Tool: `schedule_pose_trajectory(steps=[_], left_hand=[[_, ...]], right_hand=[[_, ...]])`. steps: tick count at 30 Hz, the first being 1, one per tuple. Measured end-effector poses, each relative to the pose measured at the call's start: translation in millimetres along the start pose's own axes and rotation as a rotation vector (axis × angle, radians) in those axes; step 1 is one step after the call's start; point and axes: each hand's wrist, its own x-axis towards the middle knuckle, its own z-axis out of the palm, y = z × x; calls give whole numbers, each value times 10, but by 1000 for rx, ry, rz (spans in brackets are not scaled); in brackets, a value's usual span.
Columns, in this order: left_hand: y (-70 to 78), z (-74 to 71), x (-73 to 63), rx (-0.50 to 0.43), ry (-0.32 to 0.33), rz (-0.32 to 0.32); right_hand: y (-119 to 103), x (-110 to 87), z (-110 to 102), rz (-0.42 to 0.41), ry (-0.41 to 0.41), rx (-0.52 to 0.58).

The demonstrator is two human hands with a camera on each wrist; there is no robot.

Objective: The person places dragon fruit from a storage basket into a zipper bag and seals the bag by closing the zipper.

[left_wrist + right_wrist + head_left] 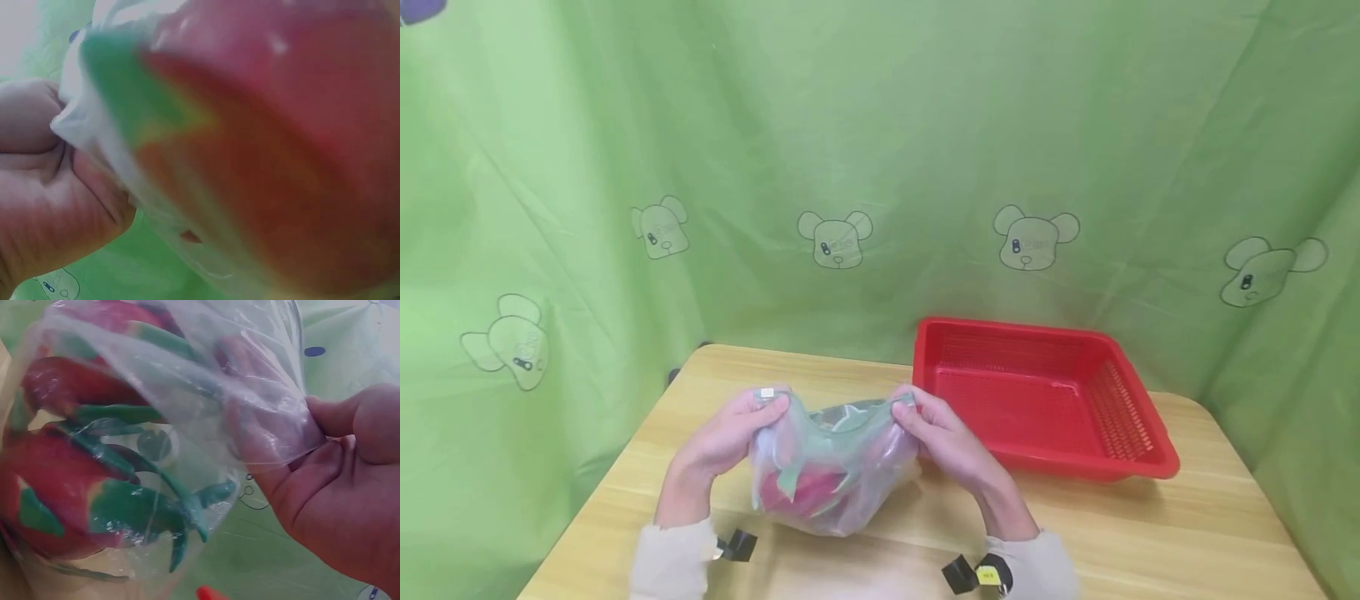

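Between both hands is a clear plastic bag (880,492) with its mouth toward the top. Red dragon fruit (801,492) with green scales lie inside it, behind the film. In the right wrist view a dragon fruit (56,494) shows at lower left, with more red and green above it. My left hand (726,433) pinches the left side of the bag's rim, thumb in front. At the right side of the rim, my right hand (947,437) pinches the film between thumb and fingers. Red and green fruit (269,181) fills much of the left wrist view, blurred.
A red plastic basket (1015,421) with perforated sides stands at the back right of the wooden table (1210,533), beyond the right hand. Behind the table hangs a green curtain (917,125) printed with bear heads.
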Motion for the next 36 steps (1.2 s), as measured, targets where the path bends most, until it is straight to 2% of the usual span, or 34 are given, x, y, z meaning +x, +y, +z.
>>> schedule_pose_trajectory(steps=[5,9,12,15,19,24,28,36], left_hand=[[-24,34,-47,-61,-132,-18],[-59,63,-41,-69,-195,-18],[-112,88,-34,-42,-237,-37],[-172,106,-25,32,-220,-54],[-262,101,-8,137,-178,-73],[-377,44,-3,190,-191,-80],[-440,-5,23,247,-168,-79],[-458,-45,67,322,-38,-140]], right_hand=[[-19,-71,5,-41,-23,-66],[-25,-121,-5,-70,-12,-158],[-2,-163,-17,-102,-23,-207],[59,-187,-23,-132,-40,-226],[167,-191,-20,-125,-38,-252],[267,-169,-7,-89,-55,-313],[318,-148,0,-74,-67,-348],[365,-119,4,-82,-77,-386]])
